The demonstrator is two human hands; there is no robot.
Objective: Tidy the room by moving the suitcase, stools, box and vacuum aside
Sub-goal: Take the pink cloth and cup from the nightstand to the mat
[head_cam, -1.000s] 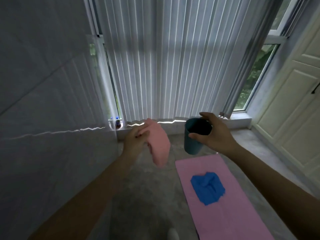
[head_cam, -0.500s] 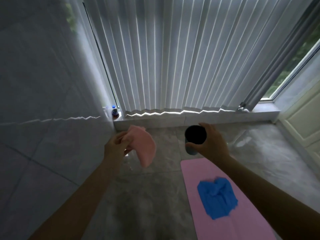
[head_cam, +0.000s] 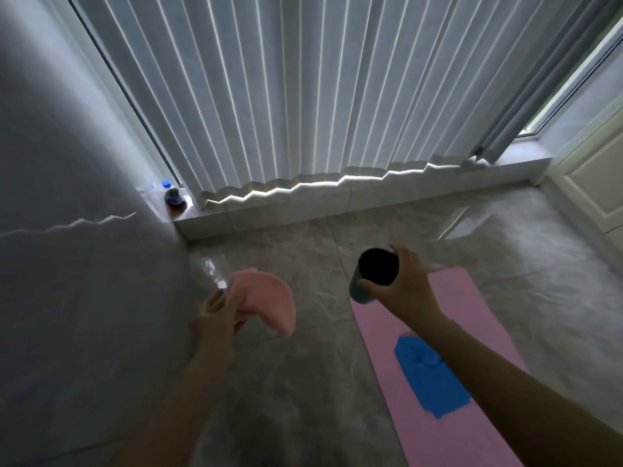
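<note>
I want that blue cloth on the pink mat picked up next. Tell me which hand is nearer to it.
Right. The right hand, gripping a dark cup, hangs over the pink mat's far end, just beyond the blue cloth. The left hand, holding a pink cloth, is off the mat, further left.

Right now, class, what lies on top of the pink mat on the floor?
A crumpled blue cloth lies on the pink mat. The right hand holds a blue cup above the mat's far corner, hiding that part. The right forearm covers a strip too.

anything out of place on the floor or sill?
Yes: a crumpled blue cloth lies on the pink floor mat, and a blue-capped dark bottle stands on the window sill in the corner. No spills visible.
</note>
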